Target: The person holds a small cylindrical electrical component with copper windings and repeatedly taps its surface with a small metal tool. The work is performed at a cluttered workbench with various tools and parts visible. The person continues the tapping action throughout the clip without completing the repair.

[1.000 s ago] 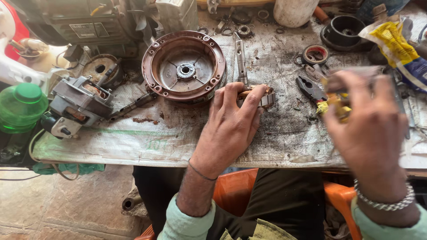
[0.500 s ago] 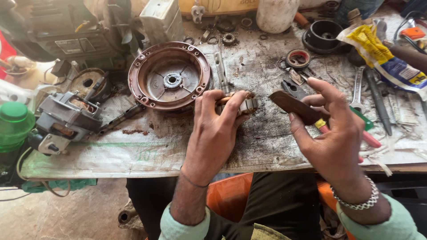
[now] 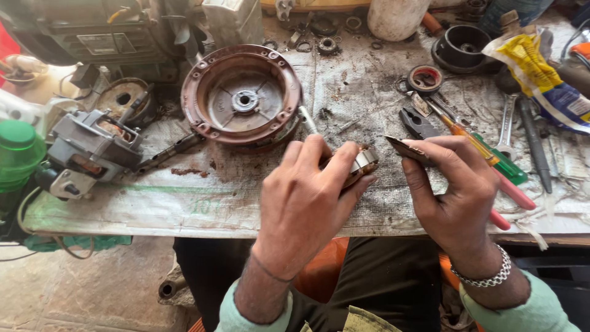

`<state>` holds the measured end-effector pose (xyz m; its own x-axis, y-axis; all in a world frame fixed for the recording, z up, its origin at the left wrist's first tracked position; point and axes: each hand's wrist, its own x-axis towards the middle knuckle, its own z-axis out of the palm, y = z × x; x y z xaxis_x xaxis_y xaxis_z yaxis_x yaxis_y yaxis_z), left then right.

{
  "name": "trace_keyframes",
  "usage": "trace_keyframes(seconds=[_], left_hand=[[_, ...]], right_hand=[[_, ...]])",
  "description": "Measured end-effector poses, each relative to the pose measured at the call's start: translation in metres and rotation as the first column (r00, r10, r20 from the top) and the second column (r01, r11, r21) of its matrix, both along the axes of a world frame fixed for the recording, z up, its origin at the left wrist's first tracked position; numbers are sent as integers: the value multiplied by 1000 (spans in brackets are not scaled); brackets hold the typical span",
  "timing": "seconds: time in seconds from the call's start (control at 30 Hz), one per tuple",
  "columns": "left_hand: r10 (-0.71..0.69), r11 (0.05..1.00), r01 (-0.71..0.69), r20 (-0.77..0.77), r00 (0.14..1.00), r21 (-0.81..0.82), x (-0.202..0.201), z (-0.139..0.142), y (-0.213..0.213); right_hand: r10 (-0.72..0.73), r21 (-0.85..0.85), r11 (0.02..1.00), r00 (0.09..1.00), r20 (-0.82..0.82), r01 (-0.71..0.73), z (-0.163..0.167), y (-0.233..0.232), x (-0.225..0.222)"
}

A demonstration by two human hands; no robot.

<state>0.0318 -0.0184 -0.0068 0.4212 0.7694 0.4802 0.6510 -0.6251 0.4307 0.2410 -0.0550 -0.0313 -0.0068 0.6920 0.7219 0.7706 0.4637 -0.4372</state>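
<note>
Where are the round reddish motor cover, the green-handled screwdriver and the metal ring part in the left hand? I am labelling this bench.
round reddish motor cover (image 3: 243, 98): head view, inner face near hub.
green-handled screwdriver (image 3: 503, 165): head view, green handle.
metal ring part (image 3: 367, 161): head view, shiny outer rim.

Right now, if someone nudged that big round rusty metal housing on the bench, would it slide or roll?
The round rusty housing lies flat, open side up, so it probably would not roll. It looks like thick metal, likely heavy and stiff. The rough cloth underneath would probably resist sliding.
</note>
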Motion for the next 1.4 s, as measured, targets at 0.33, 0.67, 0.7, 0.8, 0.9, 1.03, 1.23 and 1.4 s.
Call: trace_keyframes(seconds=[0.33,0.67,0.7,0.8,0.9,1.03,1.23,1.4], left_hand=[[-24,981,9,72,997,195,-3,0,1],[-120,978,95,128,985,187,-1,-4,1],[-128,979,103,134,983,177,-1,-5,1],[-119,978,92,142,983,185,0,-5,0],[-119,980,91,157,980,178,0,-4,-2],[-130,975,93,180,975,200,-2,-1,-2],[-141,979,109,186,973,170,-4,-3,-2],[-182,981,160,227,957,111,-2,-7,2]], right_hand=[[63,49,997,994,86,-67,0,-3,-5],[75,90,993,995,64,-80,-3,-1,-3],[71,90,993,995,74,-78,-3,-2,-3],[75,73,994,995,66,-79,-4,-2,-1],[88,70,993,994,57,-92,-4,-2,-1],[83,77,993,995,60,-88,-1,-1,-3],[2,104,994,994,112,-13,4,-1,-3],[53,73,996,995,83,-59,8,-3,-4]])
